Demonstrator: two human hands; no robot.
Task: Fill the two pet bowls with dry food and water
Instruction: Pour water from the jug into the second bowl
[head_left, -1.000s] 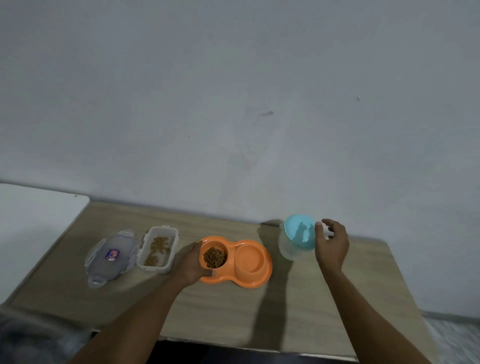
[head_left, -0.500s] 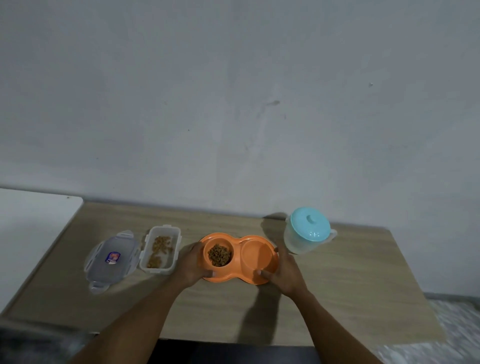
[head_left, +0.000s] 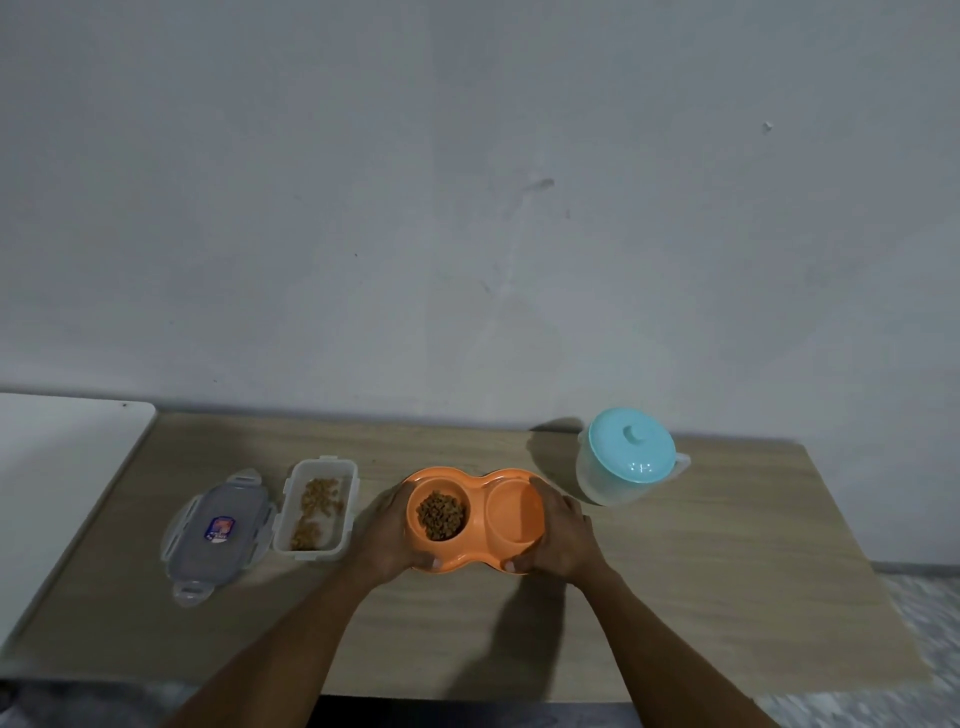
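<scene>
Bare grey wall (head_left: 467, 208) behind; below it, wooden table (head_left: 675, 597) carrying everything. Near the middle, orange double bowl (head_left: 482, 477), gripped at both ends: left hand (head_left: 387, 535) curled round the filled end, right hand (head_left: 563, 535) curled round the other, thumbs on the near rim. Dry food (head_left: 441, 514) heaped in the left side; right well (head_left: 514, 512) apparently dry. Just beyond the right hand, toward the wall, lidded jug (head_left: 618, 483), blue lid (head_left: 631, 449) on. Off to the left, open food tub (head_left: 347, 519) and its loose lid (head_left: 218, 530), side by side.

Probably squaring the bowl up ahead of the water. Keep it flat on the wood and slide rather than lift, to avoid tipping dry food over the rim. Leave the right well toward the jug, within easy pouring reach. Then free the right hand for the jug, steady the bowl with the left, and pour slowly.

Against a second ago: right hand gone from beside the jug and onto the bowl; jug standing alone; left hand on the same end as before.
</scene>
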